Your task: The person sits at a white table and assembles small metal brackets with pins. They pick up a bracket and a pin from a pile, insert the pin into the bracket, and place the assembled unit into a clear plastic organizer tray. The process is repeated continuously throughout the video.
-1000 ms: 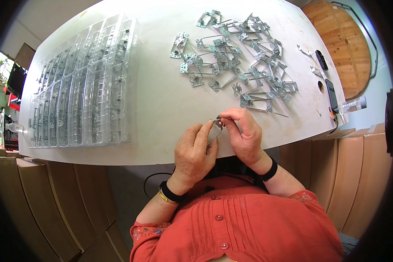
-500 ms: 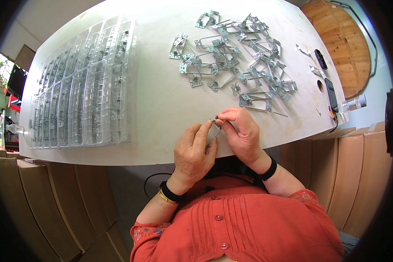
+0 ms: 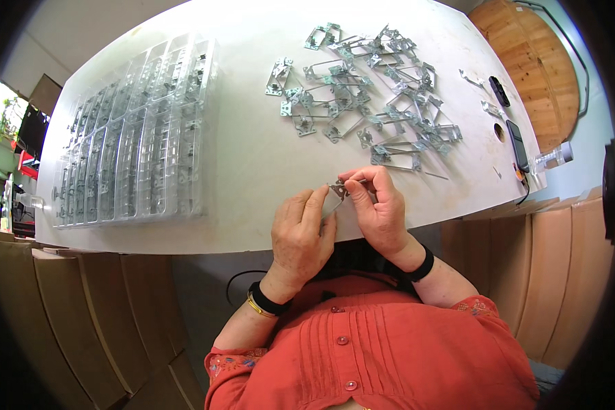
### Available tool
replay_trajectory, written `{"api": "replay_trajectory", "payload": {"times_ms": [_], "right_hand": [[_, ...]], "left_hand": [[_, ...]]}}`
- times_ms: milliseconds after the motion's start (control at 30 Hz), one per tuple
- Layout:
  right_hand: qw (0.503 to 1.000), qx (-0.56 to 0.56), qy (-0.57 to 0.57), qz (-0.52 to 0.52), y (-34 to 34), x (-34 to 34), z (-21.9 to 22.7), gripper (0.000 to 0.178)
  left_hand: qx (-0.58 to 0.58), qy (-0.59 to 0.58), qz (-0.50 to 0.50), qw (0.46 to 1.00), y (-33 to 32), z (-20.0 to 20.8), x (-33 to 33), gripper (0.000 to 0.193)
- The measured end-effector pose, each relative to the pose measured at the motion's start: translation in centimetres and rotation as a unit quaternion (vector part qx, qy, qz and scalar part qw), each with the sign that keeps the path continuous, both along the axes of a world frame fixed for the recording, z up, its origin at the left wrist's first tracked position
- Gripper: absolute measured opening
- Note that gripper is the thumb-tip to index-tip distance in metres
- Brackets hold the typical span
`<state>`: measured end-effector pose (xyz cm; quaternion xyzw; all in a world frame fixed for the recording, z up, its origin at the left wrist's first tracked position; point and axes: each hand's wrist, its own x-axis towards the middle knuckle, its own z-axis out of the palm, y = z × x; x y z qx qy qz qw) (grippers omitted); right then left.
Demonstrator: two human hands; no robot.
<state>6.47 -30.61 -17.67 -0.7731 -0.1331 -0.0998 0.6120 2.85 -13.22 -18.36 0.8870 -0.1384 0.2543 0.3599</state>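
Between my two hands, above the front edge of the white table, is a small metal bracket point(image 3: 339, 190) with a thin rod or wire. My left hand point(image 3: 301, 231) pinches its left side, thumb and fingers closed. The thumb and forefinger of my right hand point(image 3: 378, 205) close on its upper right end; the fingers hide part of it. Beyond my hands lies a loose heap of similar metal brackets point(image 3: 396, 119), many with long rods, spread over the middle and right of the table.
At the left, clear plastic compartment trays point(image 3: 133, 137) hold rows of metal parts. Along the table's right side lie a black phone-like device point(image 3: 517, 146), a black object point(image 3: 499, 91), small metal pieces point(image 3: 490, 109) and a clear bottle point(image 3: 552, 158). Cardboard boxes point(image 3: 547, 273) stand below.
The view has shifted slightly. My fingers have moved a little on the bracket, and more of its plate shows between them. Both hands still hold it.
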Motion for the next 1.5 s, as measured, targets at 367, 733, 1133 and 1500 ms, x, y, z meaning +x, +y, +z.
{"api": "replay_trajectory", "payload": {"times_ms": [367,733,1133,1500], "right_hand": [[0.989,0.032,-0.131,0.057,-0.6,-2.6,4.9,0.010],[0.993,-0.002,-0.111,0.040,-1.9,-2.9,4.0,0.011],[0.994,-0.035,-0.107,0.017,-3.1,-1.3,4.3,0.012],[0.993,-0.053,-0.101,0.009,-4.2,-0.9,4.0,0.011]], "left_hand": [[-0.005,-0.094,-0.004,0.996,-0.8,2.9,0.8,0.053],[-0.015,0.035,0.034,0.999,1.4,-0.3,0.4,0.048],[0.125,-0.010,-0.049,0.991,2.6,0.8,-0.2,0.055],[0.138,-0.024,-0.023,0.990,2.1,1.4,-1.6,0.040]]}}
